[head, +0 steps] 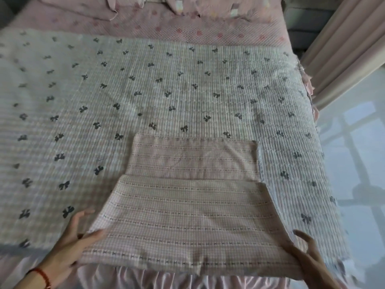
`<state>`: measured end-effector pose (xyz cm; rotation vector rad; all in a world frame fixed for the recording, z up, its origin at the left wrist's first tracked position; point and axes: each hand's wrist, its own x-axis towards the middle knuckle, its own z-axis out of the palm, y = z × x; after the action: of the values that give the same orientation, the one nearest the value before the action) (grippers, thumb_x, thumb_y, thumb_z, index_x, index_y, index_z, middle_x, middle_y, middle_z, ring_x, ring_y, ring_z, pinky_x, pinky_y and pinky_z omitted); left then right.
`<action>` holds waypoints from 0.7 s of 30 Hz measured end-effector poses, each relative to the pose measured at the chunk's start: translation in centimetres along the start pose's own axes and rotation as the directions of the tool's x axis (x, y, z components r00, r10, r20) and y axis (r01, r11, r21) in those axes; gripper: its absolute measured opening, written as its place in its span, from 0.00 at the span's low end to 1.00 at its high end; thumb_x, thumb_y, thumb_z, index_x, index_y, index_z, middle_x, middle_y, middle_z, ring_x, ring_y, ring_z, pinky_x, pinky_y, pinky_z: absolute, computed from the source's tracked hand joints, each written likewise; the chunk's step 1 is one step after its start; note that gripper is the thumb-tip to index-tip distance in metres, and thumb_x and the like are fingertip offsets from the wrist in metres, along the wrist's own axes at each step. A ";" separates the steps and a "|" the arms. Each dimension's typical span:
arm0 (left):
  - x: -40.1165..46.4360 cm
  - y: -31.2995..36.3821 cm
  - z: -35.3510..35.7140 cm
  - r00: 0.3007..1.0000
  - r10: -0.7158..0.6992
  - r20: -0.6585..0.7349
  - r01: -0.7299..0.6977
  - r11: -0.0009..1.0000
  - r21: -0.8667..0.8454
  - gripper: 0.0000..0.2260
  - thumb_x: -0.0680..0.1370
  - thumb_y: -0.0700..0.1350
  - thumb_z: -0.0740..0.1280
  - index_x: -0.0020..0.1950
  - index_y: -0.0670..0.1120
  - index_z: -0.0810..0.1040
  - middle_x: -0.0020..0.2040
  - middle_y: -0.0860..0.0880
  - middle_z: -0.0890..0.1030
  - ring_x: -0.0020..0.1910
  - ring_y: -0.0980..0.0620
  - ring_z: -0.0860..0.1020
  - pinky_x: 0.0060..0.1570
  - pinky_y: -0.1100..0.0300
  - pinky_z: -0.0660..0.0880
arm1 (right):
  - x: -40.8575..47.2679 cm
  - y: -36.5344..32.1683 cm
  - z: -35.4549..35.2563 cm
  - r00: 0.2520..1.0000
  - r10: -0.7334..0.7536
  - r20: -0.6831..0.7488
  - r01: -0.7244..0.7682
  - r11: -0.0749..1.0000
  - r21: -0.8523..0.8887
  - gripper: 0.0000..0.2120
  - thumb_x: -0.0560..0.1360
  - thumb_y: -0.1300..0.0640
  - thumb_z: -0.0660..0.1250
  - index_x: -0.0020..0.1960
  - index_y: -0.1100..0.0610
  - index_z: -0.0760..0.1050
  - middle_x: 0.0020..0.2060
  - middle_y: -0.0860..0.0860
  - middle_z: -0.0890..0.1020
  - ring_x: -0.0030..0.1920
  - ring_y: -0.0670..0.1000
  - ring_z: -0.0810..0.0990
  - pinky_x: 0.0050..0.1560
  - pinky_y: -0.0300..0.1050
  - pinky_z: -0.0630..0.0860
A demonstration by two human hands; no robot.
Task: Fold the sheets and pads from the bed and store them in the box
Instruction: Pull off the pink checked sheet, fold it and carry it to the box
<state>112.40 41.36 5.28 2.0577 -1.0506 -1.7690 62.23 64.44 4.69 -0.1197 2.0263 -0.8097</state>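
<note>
Left hand gripping the near-left corner of a folded pink checked sheet, thumb on top, fingers tucked beneath. Right hand holding the near-right edge of the same sheet, fingers curled round and under the fold. Between both hands, several layers already stacked, with an upper fold lying across the nearer half and a narrower lower layer showing just beyond it. Folding of this piece probably well along, perhaps one or two more folds short of box size.

Underneath and stretching well beyond both hands: a quilted white pad printed with dark bows, spread flat and not yet folded. Farther away still, a pink quilted pad with faded dots, also unfolded, and rumpled pink bedding at the head of the bed. Most of the task apparently left to do.

No box visible anywhere, so storing not yet begun as far as can be judged. Off to the right of the right hand, pale curtains and glossy floor. Nothing obstructing the fold itself; only the bed's near edge and pink skirt close below the hands.
</note>
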 end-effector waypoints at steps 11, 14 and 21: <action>8.7 21.4 1.3 0.998 -0.062 0.034 0.069 0.951 -0.301 0.09 0.80 0.39 0.59 0.40 0.43 0.71 0.28 0.47 0.72 0.21 0.55 0.70 0.17 0.69 0.64 | 9.1 -17.7 1.0 0.986 -0.127 0.105 0.056 0.856 0.515 0.09 0.79 0.51 0.69 0.56 0.54 0.80 0.50 0.55 0.81 0.49 0.53 0.82 0.53 0.50 0.82; 14.3 25.1 3.1 0.996 -0.084 0.020 0.087 0.953 -0.290 0.05 0.73 0.39 0.59 0.46 0.41 0.74 0.33 0.43 0.74 0.24 0.53 0.74 0.19 0.69 0.67 | 15.1 -21.9 3.7 0.987 -0.100 0.125 0.004 0.797 0.604 0.08 0.77 0.64 0.56 0.40 0.58 0.68 0.35 0.54 0.68 0.28 0.47 0.72 0.25 0.39 0.73; 24.5 22.4 12.7 0.907 0.279 -0.316 0.010 0.736 0.677 0.31 0.80 0.67 0.56 0.77 0.49 0.64 0.73 0.37 0.67 0.67 0.34 0.70 0.57 0.37 0.76 | 22.3 -20.7 12.4 0.862 -0.502 -0.073 0.454 0.827 -0.331 0.29 0.83 0.40 0.60 0.79 0.48 0.60 0.77 0.58 0.68 0.72 0.59 0.73 0.68 0.61 0.73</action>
<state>92.71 13.01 -3.21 2.4802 -1.8211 -0.8658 54.67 33.63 -3.81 -0.7964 2.2975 -0.8208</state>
